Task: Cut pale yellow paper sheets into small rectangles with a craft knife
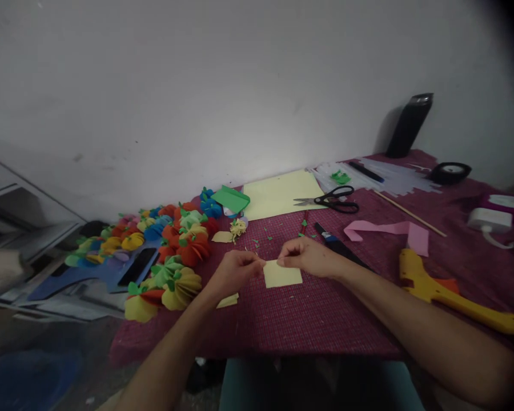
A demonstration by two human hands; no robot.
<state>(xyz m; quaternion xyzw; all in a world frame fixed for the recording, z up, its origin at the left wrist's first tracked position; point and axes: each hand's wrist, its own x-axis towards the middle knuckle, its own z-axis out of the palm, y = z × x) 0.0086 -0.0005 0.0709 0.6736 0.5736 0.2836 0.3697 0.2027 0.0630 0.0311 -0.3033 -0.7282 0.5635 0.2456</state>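
A small pale yellow piece of paper (pixel 284 275) lies flat-looking in front of me, just above the checked maroon cloth. My right hand (pixel 302 257) pinches its upper edge with thumb and finger. At the upper left corner, the thumb and fingertips of my left hand (pixel 239 271) are closed on the same paper. Close to my left wrist is another folded yellow scrap (pixel 228 301). Beyond my hands sit a fringed yellow paper piece (pixel 239 228) and tiny green clippings. A dark-handled cutter (pixel 328 235) lies behind my right hand.
Colourful paper pumpkins (pixel 192 245) crowd the left side beside a phone (pixel 137 266). Black scissors (pixel 336 200) rest on a large yellow sheet (pixel 278 191). To the right are a pink strip (pixel 381 228), a wooden stick (pixel 411 214), a yellow glue gun (pixel 454 299) and black tape (pixel 449 171).
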